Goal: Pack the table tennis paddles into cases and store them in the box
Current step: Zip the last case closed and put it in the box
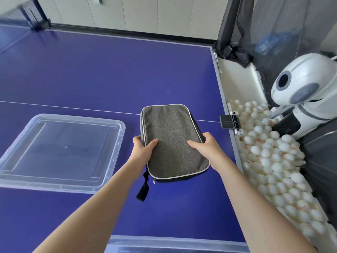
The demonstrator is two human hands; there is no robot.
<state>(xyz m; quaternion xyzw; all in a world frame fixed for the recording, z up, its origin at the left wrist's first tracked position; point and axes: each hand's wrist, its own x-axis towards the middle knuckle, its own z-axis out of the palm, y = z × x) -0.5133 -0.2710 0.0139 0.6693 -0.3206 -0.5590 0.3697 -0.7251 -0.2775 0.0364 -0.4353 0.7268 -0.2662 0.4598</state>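
1. left hand (144, 150) grips the grey case (171, 136) at its left edge, thumb on top, fingers curled round the side.
2. right hand (206, 145) grips the right edge likewise.
3. the case is over the blue table (91, 79), just right of a clear plastic lid (60, 150).
4. white balls (273, 161) are heaped beyond the table's right edge.

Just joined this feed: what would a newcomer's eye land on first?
The left hand and right hand grip a grey case over the blue table, mid-frame. A clear lid lies left of it; white balls heap along the table's right edge beside a ball machine.
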